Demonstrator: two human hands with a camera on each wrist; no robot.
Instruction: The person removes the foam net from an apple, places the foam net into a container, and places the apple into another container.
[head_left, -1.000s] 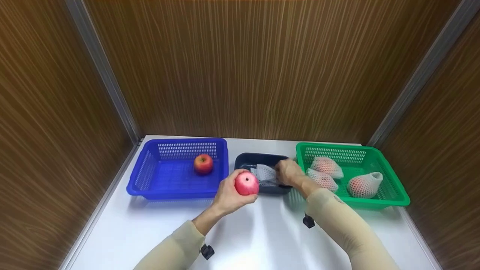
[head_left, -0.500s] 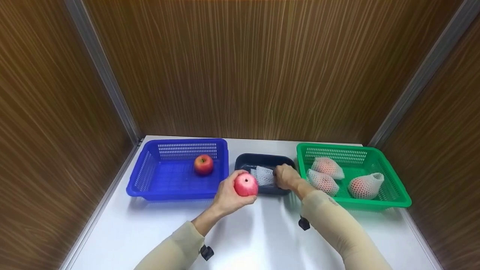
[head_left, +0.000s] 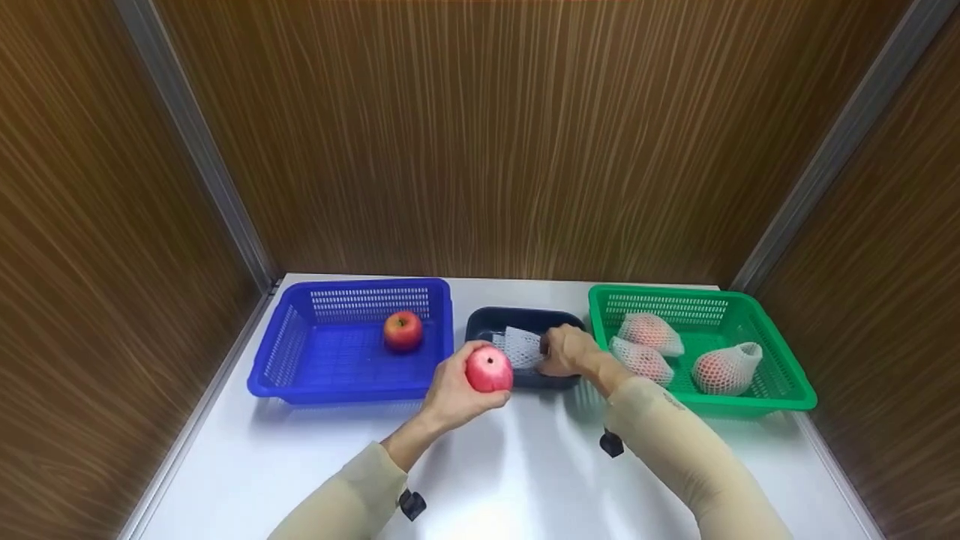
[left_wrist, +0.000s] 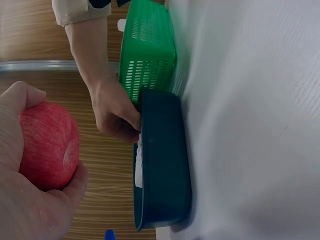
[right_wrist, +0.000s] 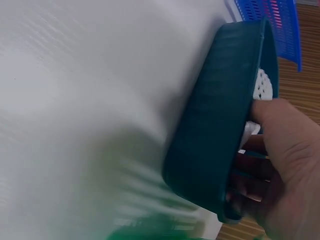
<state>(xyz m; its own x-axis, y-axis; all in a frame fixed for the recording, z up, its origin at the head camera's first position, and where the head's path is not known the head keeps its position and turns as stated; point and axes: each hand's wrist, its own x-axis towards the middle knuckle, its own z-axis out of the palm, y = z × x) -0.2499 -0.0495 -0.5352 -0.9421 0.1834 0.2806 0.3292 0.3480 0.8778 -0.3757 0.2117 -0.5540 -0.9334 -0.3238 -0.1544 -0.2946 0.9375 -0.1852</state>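
Note:
My left hand [head_left: 456,390] grips a red apple [head_left: 489,368] above the white table, thumb on one side and fingers on the other. The same apple [left_wrist: 50,146] fills much of the left wrist view's left side. My right hand [head_left: 568,351] reaches into a small dark tray [head_left: 525,318], where white foam net sleeves [head_left: 521,349] lie. In the right wrist view, thumb and curled fingers pinch a white foam net sleeve [right_wrist: 262,86] just inside the tray's rim. The tray wall and my fingers partly hide the sleeve.
A blue basket [head_left: 337,375] at the left holds one bare apple [head_left: 403,331]. At the right, a green basket [head_left: 784,375] contains three apples in foam nets [head_left: 726,369]. Wood-grain panels [head_left: 480,135] enclose the table at the back and sides.
My right hand has shifted slightly left within the tray, and a foam net sleeve beside its fingers has moved up a little. The left hand still holds the apple in nearly the same place.

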